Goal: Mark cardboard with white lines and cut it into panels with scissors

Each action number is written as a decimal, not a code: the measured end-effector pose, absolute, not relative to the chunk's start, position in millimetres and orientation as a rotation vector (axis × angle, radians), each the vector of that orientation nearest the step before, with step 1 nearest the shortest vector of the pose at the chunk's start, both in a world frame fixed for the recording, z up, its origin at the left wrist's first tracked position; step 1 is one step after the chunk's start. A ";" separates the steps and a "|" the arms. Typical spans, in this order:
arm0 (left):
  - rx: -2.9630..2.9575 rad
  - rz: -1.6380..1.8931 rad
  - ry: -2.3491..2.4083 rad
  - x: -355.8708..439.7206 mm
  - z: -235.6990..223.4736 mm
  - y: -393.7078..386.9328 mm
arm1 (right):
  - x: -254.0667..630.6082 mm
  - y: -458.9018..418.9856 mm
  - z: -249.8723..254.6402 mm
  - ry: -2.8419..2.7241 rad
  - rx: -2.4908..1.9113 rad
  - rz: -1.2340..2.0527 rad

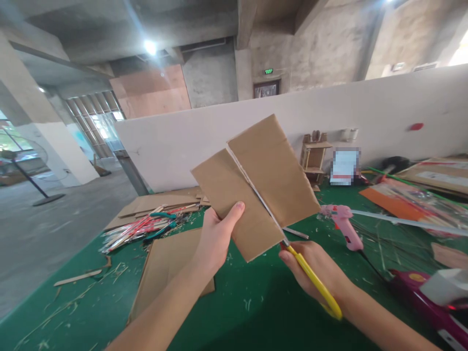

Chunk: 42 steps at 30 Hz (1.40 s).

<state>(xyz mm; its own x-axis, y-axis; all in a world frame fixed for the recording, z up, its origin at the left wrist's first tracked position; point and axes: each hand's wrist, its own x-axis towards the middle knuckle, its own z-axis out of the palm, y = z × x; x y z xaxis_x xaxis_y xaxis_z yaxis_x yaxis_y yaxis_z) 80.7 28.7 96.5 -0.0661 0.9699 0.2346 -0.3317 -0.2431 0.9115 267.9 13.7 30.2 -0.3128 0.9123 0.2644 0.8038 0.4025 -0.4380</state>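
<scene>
While a standing fan [46,200] occupies the left edge of the frame, a wooden stick [78,278] lies among scraps at lower left on the green table [252,312]. Right of it, plastic-wrapped sticks [133,228] rest beside a teal-handled tool [163,214], with a flat cardboard sheet [166,265] below them. At the centre, the left hand [214,239] grips a cut cardboard piece [268,170] raised above the table, thumb pressed on its face, other fingers hidden behind. The yellow-handled scissors [298,258] have a blade along the slit, running toward lower right of centre, where the right hand [320,261] holds them; its finger spread cannot be told. Farther right lies a pink glue gun [345,226], above a purple object [420,302] at lower right.
</scene>
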 end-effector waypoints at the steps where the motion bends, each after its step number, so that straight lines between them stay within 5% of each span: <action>1: 1.103 1.543 0.860 80.8 98.2 27.2 | 267.9 14.0 30.0 -2.198 -1.470 0.295; 31: 1.014 1.598 0.963 37.8 107.2 64.0 | 273.0 16.5 34.2 -2.251 -1.432 0.370; 42: 1.236 1.420 1.082 5.4 114.4 69.7 | 273.1 21.3 28.8 -1.369 -1.097 0.948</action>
<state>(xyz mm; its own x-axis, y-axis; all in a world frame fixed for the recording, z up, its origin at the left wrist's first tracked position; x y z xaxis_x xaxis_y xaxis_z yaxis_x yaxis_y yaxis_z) 5.4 69.7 114.4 -0.0584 0.9834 0.1715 -0.0958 -0.1766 0.9796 273.1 21.3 28.8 0.0159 0.9664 0.2566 0.0995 0.2538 -0.9621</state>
